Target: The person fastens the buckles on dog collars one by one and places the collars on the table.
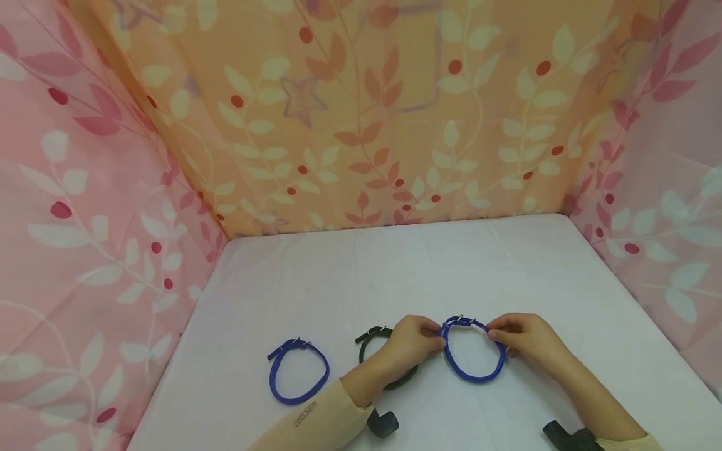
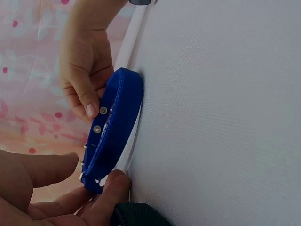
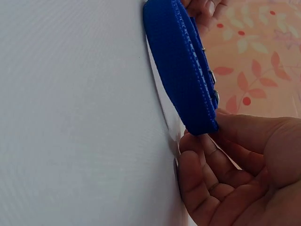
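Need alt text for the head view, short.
Two hands hold a blue collar buckled into a loop on a white table: left hand pinches its left side, right hand its right. A dark collar lies partly under the left wrist, and a second blue collar lies farther left. Floral cloth walls the table on three sides.

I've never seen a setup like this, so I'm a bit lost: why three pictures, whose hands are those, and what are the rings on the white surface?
No machine here: a person wears three cameras. The wide picture comes from the head; the two close ones from each wrist. On the white table, walled by leaf-patterned cloth, lie three buckled collars. Both hands pinch one blue collar near its buckle, the left hand on one side, the right hand on the other. A dark collar lies partly under the left wrist, and a second blue collar sits untouched further left.
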A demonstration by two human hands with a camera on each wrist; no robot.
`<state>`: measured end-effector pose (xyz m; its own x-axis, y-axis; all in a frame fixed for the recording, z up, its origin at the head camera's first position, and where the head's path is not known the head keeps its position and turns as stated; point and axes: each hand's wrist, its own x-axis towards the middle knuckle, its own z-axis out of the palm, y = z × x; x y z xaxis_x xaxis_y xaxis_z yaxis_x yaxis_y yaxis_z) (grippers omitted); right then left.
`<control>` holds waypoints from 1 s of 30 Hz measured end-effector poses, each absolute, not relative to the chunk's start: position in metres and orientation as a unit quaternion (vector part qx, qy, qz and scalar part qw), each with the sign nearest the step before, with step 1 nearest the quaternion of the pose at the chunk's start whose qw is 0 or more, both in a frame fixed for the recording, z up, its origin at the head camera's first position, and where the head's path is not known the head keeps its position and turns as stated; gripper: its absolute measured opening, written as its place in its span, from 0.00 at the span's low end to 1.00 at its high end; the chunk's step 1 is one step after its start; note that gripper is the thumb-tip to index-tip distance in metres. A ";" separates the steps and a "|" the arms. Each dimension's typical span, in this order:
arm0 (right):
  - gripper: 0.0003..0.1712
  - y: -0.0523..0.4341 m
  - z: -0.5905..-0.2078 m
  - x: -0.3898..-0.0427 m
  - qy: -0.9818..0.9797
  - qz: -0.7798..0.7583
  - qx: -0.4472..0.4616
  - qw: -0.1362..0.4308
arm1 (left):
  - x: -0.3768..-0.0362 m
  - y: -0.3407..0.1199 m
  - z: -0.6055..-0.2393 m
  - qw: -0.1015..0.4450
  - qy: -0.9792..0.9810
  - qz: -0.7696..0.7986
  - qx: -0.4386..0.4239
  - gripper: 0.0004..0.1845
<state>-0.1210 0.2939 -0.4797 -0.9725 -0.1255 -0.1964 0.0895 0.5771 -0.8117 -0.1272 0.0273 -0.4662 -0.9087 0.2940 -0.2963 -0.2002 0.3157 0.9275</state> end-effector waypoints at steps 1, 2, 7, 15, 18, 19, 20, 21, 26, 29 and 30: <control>0.17 0.294 -0.481 -0.121 0.883 -0.454 -0.011 0.115 | -0.127 0.028 -0.466 0.213 0.789 0.575 0.029 0.14; 0.16 0.293 -0.482 -0.121 0.887 -0.448 -0.012 0.112 | -0.128 0.028 -0.466 0.214 0.794 0.568 0.027 0.15; 0.12 0.291 -0.483 -0.123 0.913 -0.399 -0.020 0.088 | -0.130 0.032 -0.463 0.221 0.828 0.514 0.027 0.21; 0.06 0.285 -0.482 -0.122 0.943 -0.328 -0.042 0.039 | -0.133 0.035 -0.460 0.217 0.869 0.440 0.065 0.22; 0.05 0.284 -0.482 -0.121 0.947 -0.318 -0.048 0.024 | -0.134 0.035 -0.461 0.210 0.879 0.419 0.085 0.22; 0.05 0.284 -0.482 -0.121 0.948 -0.314 -0.051 0.020 | -0.135 0.035 -0.461 0.209 0.880 0.417 0.088 0.22; 0.04 0.283 -0.482 -0.121 0.949 -0.311 -0.052 0.017 | -0.135 0.035 -0.461 0.208 0.881 0.416 0.091 0.22; 0.04 0.283 -0.482 -0.121 0.950 -0.308 -0.053 0.013 | -0.135 0.035 -0.460 0.208 0.880 0.417 0.091 0.22; 0.05 0.283 -0.481 -0.120 0.950 -0.306 -0.059 0.012 | -0.135 0.033 -0.460 0.208 0.868 0.442 0.084 0.21; 0.07 0.283 -0.481 -0.119 0.949 -0.308 -0.067 0.016 | -0.133 0.029 -0.462 0.210 0.856 0.466 0.085 0.21; 0.08 0.283 -0.480 -0.118 0.949 -0.306 -0.070 0.018 | -0.133 0.028 -0.462 0.212 0.851 0.473 0.087 0.21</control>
